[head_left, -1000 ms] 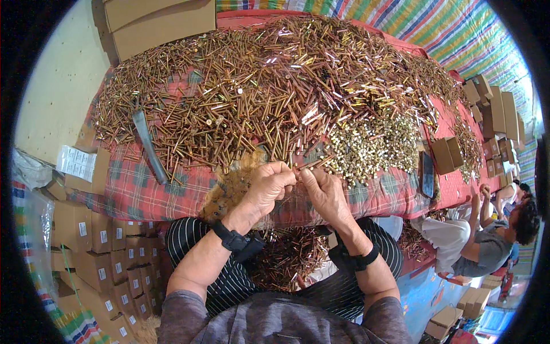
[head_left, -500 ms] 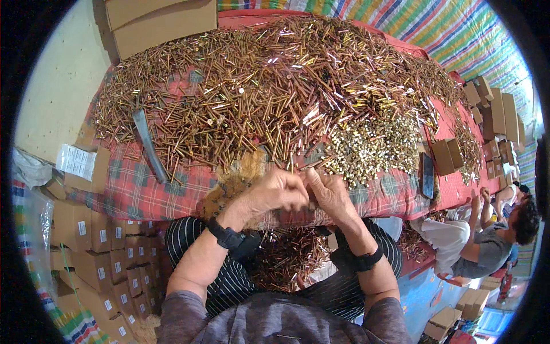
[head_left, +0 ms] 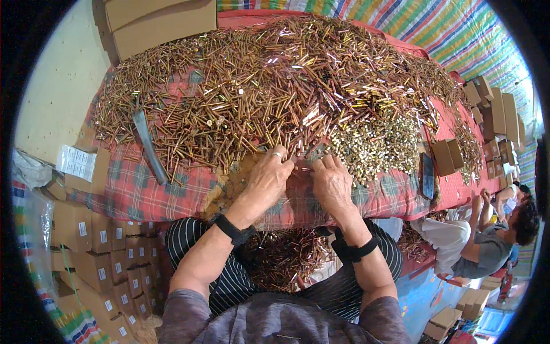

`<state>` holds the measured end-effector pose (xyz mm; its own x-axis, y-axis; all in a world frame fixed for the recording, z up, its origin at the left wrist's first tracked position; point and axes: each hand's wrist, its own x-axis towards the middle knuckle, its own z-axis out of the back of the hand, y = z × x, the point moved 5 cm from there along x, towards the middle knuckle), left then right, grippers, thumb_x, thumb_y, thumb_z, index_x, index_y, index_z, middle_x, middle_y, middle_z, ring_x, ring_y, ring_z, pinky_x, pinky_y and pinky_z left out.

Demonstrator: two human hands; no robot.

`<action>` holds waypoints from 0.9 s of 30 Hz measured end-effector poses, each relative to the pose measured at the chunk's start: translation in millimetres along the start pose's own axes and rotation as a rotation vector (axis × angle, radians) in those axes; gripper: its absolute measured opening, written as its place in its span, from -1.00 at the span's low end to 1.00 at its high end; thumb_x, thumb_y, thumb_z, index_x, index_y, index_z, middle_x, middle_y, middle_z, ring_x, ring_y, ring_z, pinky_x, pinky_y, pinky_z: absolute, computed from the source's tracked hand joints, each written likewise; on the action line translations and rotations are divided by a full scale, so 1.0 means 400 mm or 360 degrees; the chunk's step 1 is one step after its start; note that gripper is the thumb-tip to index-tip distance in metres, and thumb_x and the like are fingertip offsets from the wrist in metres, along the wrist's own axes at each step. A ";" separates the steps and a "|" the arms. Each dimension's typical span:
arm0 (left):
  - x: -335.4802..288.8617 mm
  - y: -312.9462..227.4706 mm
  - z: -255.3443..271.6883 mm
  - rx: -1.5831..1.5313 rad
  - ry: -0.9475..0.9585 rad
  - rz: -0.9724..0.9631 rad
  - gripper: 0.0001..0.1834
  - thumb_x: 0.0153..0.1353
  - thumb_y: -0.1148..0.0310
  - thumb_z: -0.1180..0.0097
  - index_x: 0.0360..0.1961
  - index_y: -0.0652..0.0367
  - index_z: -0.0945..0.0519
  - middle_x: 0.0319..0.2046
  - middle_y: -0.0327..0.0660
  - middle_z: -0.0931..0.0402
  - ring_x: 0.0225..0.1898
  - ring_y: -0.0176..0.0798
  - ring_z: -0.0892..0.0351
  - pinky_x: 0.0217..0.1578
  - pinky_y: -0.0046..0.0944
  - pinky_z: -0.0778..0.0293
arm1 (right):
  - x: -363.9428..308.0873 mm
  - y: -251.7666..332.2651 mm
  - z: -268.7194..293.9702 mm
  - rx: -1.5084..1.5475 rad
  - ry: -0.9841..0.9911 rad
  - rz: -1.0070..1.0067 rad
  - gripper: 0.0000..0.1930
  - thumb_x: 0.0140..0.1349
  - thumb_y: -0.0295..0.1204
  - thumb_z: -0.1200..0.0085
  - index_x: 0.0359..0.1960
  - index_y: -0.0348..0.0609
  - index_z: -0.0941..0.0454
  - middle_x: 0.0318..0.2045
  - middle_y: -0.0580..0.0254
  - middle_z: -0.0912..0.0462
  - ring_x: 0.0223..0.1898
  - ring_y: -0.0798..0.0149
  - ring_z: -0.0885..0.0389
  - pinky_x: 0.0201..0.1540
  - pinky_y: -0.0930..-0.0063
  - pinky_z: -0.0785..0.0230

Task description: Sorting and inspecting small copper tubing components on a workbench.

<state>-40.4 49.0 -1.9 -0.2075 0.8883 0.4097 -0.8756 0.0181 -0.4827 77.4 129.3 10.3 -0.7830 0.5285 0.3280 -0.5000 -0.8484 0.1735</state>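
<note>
My left hand [head_left: 270,176], with a ring on one finger, reaches to the near edge of a broad heap of long, thin, brass-coloured metal rods [head_left: 246,114] that look like bolts. Its fingers are bent and drawn together at the rods; what they pinch is hidden. At the near left corner of a pile of small, shiny nut-like pieces [head_left: 375,146] is my right hand [head_left: 333,186]. Its fingers are curled downward, and whatever lies in them cannot be made out. Both hands are palm down over the red plaid cloth [head_left: 303,198], a small gap between them.
A curved grey strip [head_left: 150,148] lies left on the cloth. A dark phone-like slab [head_left: 427,175] and a small open carton [head_left: 447,157] are at right. More rods fill a heap [head_left: 286,258] between my knees. Stacked cartons [head_left: 94,269] stand at left; a co-worker [head_left: 487,246] sits at right.
Both hands were close together over the cloth's near part. They have moved apart and forward, the left to the rods, the right to the nut-like pieces.
</note>
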 end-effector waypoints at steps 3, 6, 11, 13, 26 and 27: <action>0.005 -0.002 0.026 0.0062 -0.0154 -0.0022 -0.91 0.02 0.56 -0.08 -0.39 0.23 -0.54 -0.31 -0.06 -0.46 -0.28 0.03 -0.49 -0.30 -0.13 -0.46 | -0.007 -0.001 0.008 -0.0014 0.0055 -0.0107 -0.83 -0.11 -0.62 -0.09 -0.42 -0.20 -0.45 -0.40 0.08 -0.50 -0.27 -0.02 -0.47 -0.22 0.22 -0.37; 0.010 0.003 0.045 -0.0252 -0.0093 0.0307 -0.91 0.11 0.50 -0.09 -0.34 0.26 -0.52 -0.43 -0.13 -0.52 -0.36 -0.14 -0.51 -0.33 -0.27 -0.46 | -0.010 -0.009 0.033 0.0316 -0.0123 -0.0248 -0.81 0.05 -0.60 -0.07 -0.26 -0.23 -0.44 -0.43 0.11 -0.51 -0.38 0.10 -0.52 -0.32 0.30 -0.38; -0.022 0.011 -0.010 -0.1767 0.0077 0.0845 -0.76 0.26 0.40 0.03 -0.13 0.33 -0.49 -0.48 -0.31 -0.51 -0.45 -0.52 -0.43 -0.41 -0.47 -0.36 | -0.017 -0.032 0.028 0.2158 -0.0174 -0.1114 -0.62 0.24 -0.57 0.07 0.09 -0.28 -0.22 -0.40 0.24 -0.53 -0.40 0.48 -0.48 -0.37 0.59 -0.36; -0.033 -0.001 -0.023 -0.2153 0.0233 0.1099 -0.72 0.26 0.40 0.04 -0.07 0.32 -0.50 -0.47 -0.33 -0.49 -0.49 -0.55 -0.36 -0.48 -0.53 -0.28 | -0.018 -0.033 0.018 0.2260 -0.0197 -0.1125 -0.63 0.25 -0.57 0.07 0.09 -0.28 -0.21 -0.38 0.26 -0.54 -0.40 0.47 -0.49 -0.37 0.62 -0.36; -0.040 -0.007 -0.033 -0.1862 0.0156 0.0886 -0.76 0.25 0.38 -0.05 -0.13 0.28 -0.59 -0.39 -0.35 -0.57 -0.38 -0.57 -0.43 -0.37 -0.52 -0.38 | -0.041 -0.034 -0.014 0.2404 -0.0318 -0.1059 -0.71 0.23 -0.53 -0.02 -0.02 -0.22 -0.32 -0.36 0.31 -0.56 -0.37 0.45 -0.54 -0.34 0.59 -0.40; -0.038 -0.007 -0.031 -0.1775 0.0139 0.0826 -0.76 0.25 0.40 -0.05 -0.11 0.28 -0.58 -0.39 -0.37 -0.55 -0.40 -0.58 -0.40 -0.37 -0.54 -0.35 | -0.041 -0.035 -0.012 0.2309 -0.0305 -0.1027 -0.73 0.24 -0.52 0.00 -0.03 -0.22 -0.32 -0.34 0.27 -0.57 -0.32 0.38 -0.59 -0.28 0.50 -0.48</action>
<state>-29.3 41.2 -16.3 -0.3521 0.9340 -0.0602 0.1621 -0.0025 -0.9868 95.5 132.5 -2.1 -0.4778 0.8764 -0.0599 0.1324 0.1392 0.9814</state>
